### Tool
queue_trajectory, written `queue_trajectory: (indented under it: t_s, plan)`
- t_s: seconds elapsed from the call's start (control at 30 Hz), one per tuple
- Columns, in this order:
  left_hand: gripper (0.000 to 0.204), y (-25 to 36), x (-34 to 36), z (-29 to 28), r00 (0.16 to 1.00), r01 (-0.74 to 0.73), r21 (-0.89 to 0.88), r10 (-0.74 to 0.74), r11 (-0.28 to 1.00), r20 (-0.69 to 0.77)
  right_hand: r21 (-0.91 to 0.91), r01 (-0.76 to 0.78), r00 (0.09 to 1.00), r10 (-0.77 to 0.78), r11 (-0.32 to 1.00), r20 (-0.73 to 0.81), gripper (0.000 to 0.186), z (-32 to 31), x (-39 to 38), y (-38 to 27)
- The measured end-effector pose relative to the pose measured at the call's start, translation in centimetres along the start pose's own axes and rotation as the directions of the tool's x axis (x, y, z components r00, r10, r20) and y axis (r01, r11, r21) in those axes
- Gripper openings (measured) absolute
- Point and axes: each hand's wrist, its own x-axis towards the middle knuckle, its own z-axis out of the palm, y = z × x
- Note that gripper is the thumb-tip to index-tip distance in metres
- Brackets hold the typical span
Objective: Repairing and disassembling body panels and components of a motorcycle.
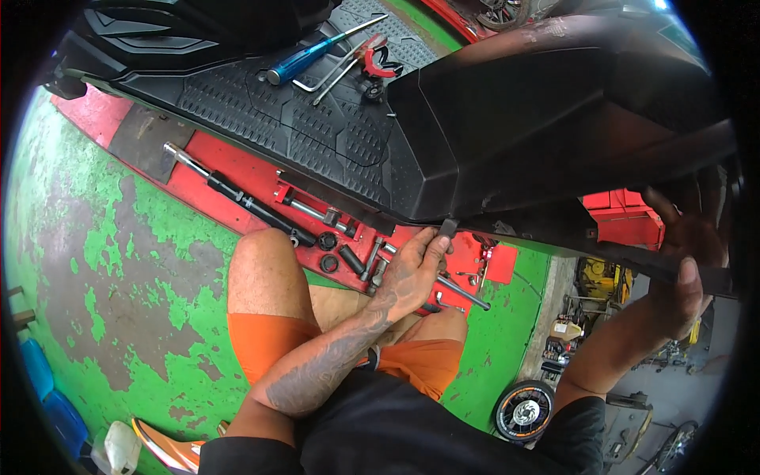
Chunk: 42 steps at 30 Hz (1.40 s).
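Note:
My left hand (pixel 419 265) pinches a dark flat tab (pixel 449 227) between thumb and fingers, at the lower edge of a scooter's black body panel (pixel 522 119). Far to the right, my right hand (pixel 687 245) is closed around a long black plastic trim strip (pixel 633 258), its thumb on the near side and its fingers partly in shadow behind. This strip runs below the body panel towards my left hand. Whether the tab belongs to it, I cannot tell. Above my left hand lies the scooter's ribbed footboard (pixel 277 119).
On the footboard rest a blue-handled screwdriver (pixel 305 62) and a red-and-black tool (pixel 381 63). The red lift platform (pixel 214 162) bears a black-and-chrome shaft (pixel 237 196), black rings (pixel 328 241) and several metal tools. A wheel (pixel 524 410) stands on the floor at the lower right.

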Motion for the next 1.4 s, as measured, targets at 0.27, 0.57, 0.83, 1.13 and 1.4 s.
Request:
queue_trajectory:
  t_s: [0.27,0.57,0.83,1.13,1.4]
  plan:
    - [0.026,2.1,-0.4,-0.5,0.975,-0.124,0.665,0.214,0.737,-0.055,-0.039,-0.045,0.996,0.042,0.998,-0.080,0.055,-1.0,-0.4,0.3]
    - [0.023,1.7,0.1,-2.0,0.967,0.247,-0.109,-0.239,0.963,0.086,-0.069,-0.081,0.980,0.066,0.994,-0.188,0.066,-1.7,-1.0,0.2]
    - [0.029,1.9,-0.1,-1.8,0.954,0.251,-0.069,-0.235,0.965,0.185,0.026,-0.091,0.979,0.094,0.995,-0.180,0.078,1.5,0.9,-0.5]
    - [0.027,0.6,-0.3,-0.8,1.000,-0.029,0.217,0.026,0.976,0.018,0.512,-0.262,0.962,0.263,0.818,0.072,0.080,1.6,2.5,-4.0]
    - [0.024,2.0,-3.2,-0.1,0.979,0.197,-0.240,-0.175,0.951,0.108,-0.015,0.053,0.985,-0.055,0.998,-0.165,0.032,1.8,0.2,-1.5]
